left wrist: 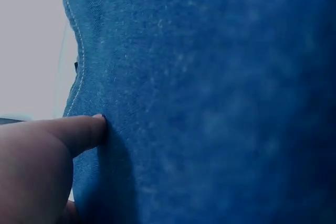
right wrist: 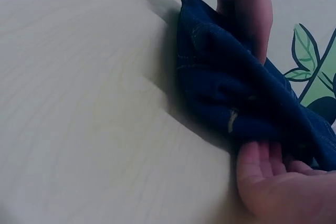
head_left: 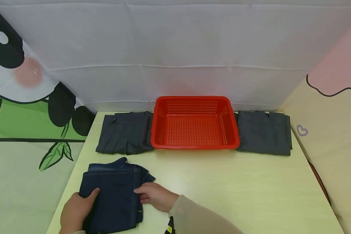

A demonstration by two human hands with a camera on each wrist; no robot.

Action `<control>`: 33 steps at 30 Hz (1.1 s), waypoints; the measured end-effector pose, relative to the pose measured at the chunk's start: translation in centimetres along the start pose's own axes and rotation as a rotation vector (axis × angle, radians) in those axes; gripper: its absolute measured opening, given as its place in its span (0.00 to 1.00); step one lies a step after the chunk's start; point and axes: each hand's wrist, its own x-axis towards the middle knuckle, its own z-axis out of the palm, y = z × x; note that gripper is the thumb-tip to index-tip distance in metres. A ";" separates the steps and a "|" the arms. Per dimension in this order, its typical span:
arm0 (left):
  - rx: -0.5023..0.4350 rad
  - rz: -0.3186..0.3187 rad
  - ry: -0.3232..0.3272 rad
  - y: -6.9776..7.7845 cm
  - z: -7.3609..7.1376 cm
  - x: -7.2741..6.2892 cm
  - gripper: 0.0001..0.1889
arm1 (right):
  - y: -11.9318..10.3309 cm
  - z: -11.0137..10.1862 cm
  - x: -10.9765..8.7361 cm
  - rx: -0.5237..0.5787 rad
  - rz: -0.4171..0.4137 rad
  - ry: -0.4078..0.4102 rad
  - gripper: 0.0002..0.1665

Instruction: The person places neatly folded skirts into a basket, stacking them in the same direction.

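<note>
A folded pair of dark blue jeans [head_left: 112, 195] lies at the front left of the table, with its light stitched seams showing. My left hand [head_left: 77, 209] holds its left edge, the thumb on top and the fingers mostly hidden underneath. At the right edge, my right hand [head_left: 156, 196] pinches the denim. In the right wrist view the fingers [right wrist: 260, 156] reach under the raised denim layers. Blue denim [left wrist: 199, 98] fills most of the left wrist view, the left thumb [left wrist: 79, 129] resting on it.
A red plastic basket [head_left: 194, 147] stands at the back middle of the pale table [head_left: 222, 195]. Folded dark grey clothes [head_left: 124, 133] lie left of it, and another dark grey folded garment [head_left: 263, 133] lies to its right. Printed cloth walls [head_left: 175, 39] enclose the table.
</note>
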 end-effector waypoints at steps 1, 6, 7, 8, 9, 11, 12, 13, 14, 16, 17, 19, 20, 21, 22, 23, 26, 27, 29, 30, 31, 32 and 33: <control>0.004 -0.009 0.009 -0.1 0.1 0.0 0.56 | 0.0 0.1 0.1 -0.003 0.005 -0.011 0.24; 0.023 -0.038 0.040 0.0 0.4 -0.2 0.54 | 0.3 0.5 0.6 0.012 0.034 -0.032 0.39; 0.029 -0.040 0.043 0.2 0.4 -0.2 0.53 | 0.5 0.5 0.7 0.014 0.037 -0.035 0.37; 0.036 -0.043 0.044 0.3 0.4 -0.3 0.53 | 0.7 0.6 0.8 0.007 0.039 -0.041 0.36; 0.040 -0.043 0.047 0.4 0.4 -0.3 0.52 | 1.0 0.7 0.9 -0.001 0.036 -0.050 0.33; 0.047 -0.041 0.050 0.6 0.4 -0.3 0.52 | 1.4 0.8 1.1 -0.029 0.023 -0.056 0.29; 0.050 -0.041 0.052 0.7 0.4 -0.4 0.52 | 1.7 0.9 1.2 -0.043 0.016 -0.053 0.27; 0.051 -0.040 0.055 0.8 0.4 -0.4 0.51 | 1.9 1.0 1.3 -0.052 0.009 -0.045 0.26; 0.050 -0.041 0.058 0.8 0.4 -0.5 0.51 | 2.0 1.1 1.4 -0.069 0.002 -0.037 0.25; 0.045 -0.040 0.066 0.9 0.5 -0.5 0.51 | 2.1 1.1 1.5 -0.088 -0.012 -0.017 0.23; 0.041 -0.041 0.070 0.9 0.6 -0.6 0.50 | 2.2 1.1 1.6 -0.090 -0.012 -0.009 0.22; 0.024 -0.041 0.078 0.9 0.8 -0.6 0.50 | 2.3 1.0 1.6 -0.093 -0.008 -0.007 0.21; 0.012 -0.038 0.082 0.8 0.9 -0.6 0.50 | 2.3 1.0 1.7 -0.092 -0.006 -0.010 0.21; -0.001 -0.032 0.089 0.7 1.0 -0.6 0.50 | 2.3 1.0 1.7 -0.087 -0.005 -0.014 0.21; -0.023 -0.028 0.094 0.6 1.2 -0.6 0.49 | 2.3 0.9 1.7 -0.082 -0.004 -0.018 0.21; -0.049 -0.024 0.101 0.5 1.3 -0.7 0.48 | 2.3 0.9 1.6 -0.076 -0.003 -0.026 0.21; -0.135 -0.011 0.114 0.3 1.3 -0.9 0.43 | 2.2 0.9 1.5 -0.062 -0.011 -0.037 0.22; -0.161 -0.006 0.116 0.2 1.3 -1.0 0.41 | 2.2 0.9 1.4 -0.058 -0.013 -0.035 0.22; -0.203 -0.002 0.105 0.2 1.1 -1.2 0.38 | 2.2 0.9 1.3 -0.052 -0.011 -0.023 0.23; -0.218 0.001 0.096 0.2 1.0 -1.3 0.37 | 2.2 0.9 1.3 -0.052 -0.011 -0.012 0.23; -0.232 0.003 0.082 0.2 0.9 -1.4 0.37 | 2.2 0.9 1.2 -0.052 -0.011 -0.003 0.23; -0.242 0.006 0.069 0.3 0.9 -1.4 0.37 | 2.2 0.9 1.2 -0.044 -0.009 0.004 0.23; -0.260 0.001 0.050 0.3 0.8 -1.5 0.37 | 2.2 0.8 1.1 -0.034 -0.007 0.007 0.24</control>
